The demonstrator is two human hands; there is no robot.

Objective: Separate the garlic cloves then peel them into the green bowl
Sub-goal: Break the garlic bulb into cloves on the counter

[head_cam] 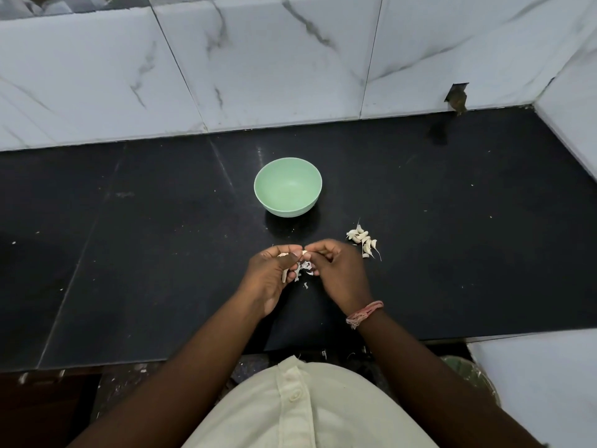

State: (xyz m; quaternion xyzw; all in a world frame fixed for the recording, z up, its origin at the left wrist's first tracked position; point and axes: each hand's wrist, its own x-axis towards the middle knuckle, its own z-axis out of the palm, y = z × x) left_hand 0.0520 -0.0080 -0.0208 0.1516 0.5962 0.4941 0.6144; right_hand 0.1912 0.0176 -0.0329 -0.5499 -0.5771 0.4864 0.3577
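Green bowl [288, 187]: it sits on the black counter [129, 253], right side up. You can see its pale green inside, and there is nothing in it. Every place below is told from this bowl.

Left hand [269, 276]: it is in front of the bowl, closer to the person. The fingers are curled in and the thumb is pressed down on top. It holds bits of garlic [292, 265] (white pieces show under the thumb and between the fingers).

Right hand [336, 270]: it is also in front of the bowl, a little to the right. Its fingertips are pinched tight and meet the left hand at the garlic. Both hands hold the same small bunch. You cannot tell how many cloves are in there.

Wrist thread [364, 314]: a pink and red string is tied around the right wrist.

Pile of cloves [363, 241]: a small heap of white cloves lies on the counter, in front of the bowl and off to its right, just beside the right hand. They still have their skins and thin tails.

Bits of skin [305, 286]: small white flakes lie on the counter below the hands, farther from the bowl than the hands are.

Wall [258, 59]: white tiles with grey streaks stand behind the bowl, at the back of the counter.

Shirt [307, 409]: a pale, buttoned shirt shows at the bottom, the farthest thing from the bowl.
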